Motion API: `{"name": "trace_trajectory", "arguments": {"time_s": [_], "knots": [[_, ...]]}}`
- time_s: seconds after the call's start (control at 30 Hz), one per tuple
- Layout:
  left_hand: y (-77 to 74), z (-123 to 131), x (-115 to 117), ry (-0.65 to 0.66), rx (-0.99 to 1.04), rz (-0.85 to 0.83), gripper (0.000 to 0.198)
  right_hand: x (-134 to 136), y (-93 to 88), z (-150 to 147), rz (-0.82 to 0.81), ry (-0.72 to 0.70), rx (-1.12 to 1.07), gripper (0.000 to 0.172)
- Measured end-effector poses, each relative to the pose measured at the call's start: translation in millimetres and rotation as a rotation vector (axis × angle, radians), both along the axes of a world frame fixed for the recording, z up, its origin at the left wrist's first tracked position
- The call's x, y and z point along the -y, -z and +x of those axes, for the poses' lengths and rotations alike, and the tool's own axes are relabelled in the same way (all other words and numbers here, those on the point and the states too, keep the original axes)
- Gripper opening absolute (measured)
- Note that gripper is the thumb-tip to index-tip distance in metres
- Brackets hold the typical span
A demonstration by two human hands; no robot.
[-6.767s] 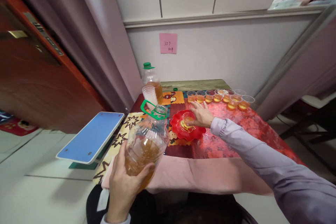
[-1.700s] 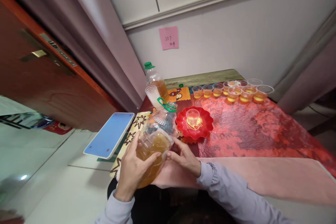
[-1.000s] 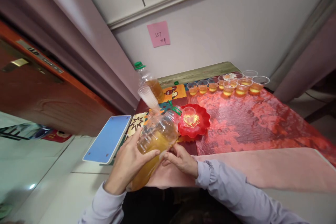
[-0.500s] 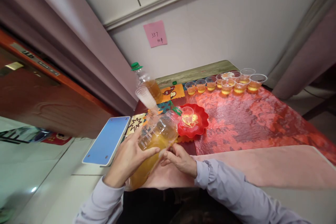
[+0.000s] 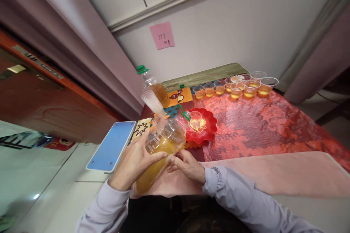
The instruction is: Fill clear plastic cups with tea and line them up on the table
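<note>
A large clear plastic bottle [image 5: 161, 149] of yellow liquid is tilted in both hands, its mouth toward a red scalloped plate [image 5: 209, 136]. My left hand [image 5: 136, 160] wraps its left side, thumb across the front. Against its lower right side, my right hand [image 5: 186, 165] supports it with curled fingers. On the plate stands a clear plastic cup [image 5: 195, 118], right beside the bottle's mouth; how much liquid it holds I cannot make out. A green handle piece [image 5: 185, 113] is at the bottle's neck.
Several cups of amber liquid [image 5: 248, 89] line the table's back right. Behind the held bottle are a stack of cups [image 5: 152, 101], a green-capped bottle [image 5: 155, 89] and a loose green cap [image 5: 182, 86]. A blue board [image 5: 111, 146] lies left; a pink cloth [image 5: 287, 173] covers the front edge.
The bottle's neck has tipped slightly down and to the right over the plate's edge. Both hands keep nearly the same position, and the cups have not moved.
</note>
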State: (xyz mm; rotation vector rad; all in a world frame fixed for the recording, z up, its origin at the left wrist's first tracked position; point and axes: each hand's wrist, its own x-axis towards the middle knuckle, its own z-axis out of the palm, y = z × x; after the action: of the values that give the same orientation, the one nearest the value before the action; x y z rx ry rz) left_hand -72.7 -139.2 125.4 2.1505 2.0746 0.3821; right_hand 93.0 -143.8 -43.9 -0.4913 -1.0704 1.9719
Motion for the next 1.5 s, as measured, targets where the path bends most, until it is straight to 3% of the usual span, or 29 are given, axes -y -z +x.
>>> {"name": "trace_trajectory", "arguments": {"time_s": [0.9,1.5], "knots": [[-13.7,11.2,-8.3,-0.056,-0.042,-0.152,0.102,-0.7,-5.9,0.9,-0.063,0.014,-0.021,0.066],[-12.5,9.0,-8.2,-0.025,-0.062,-0.149,0.103,-1.9,-3.3,0.1,-0.048,0.010,-0.019,0.067]]}}
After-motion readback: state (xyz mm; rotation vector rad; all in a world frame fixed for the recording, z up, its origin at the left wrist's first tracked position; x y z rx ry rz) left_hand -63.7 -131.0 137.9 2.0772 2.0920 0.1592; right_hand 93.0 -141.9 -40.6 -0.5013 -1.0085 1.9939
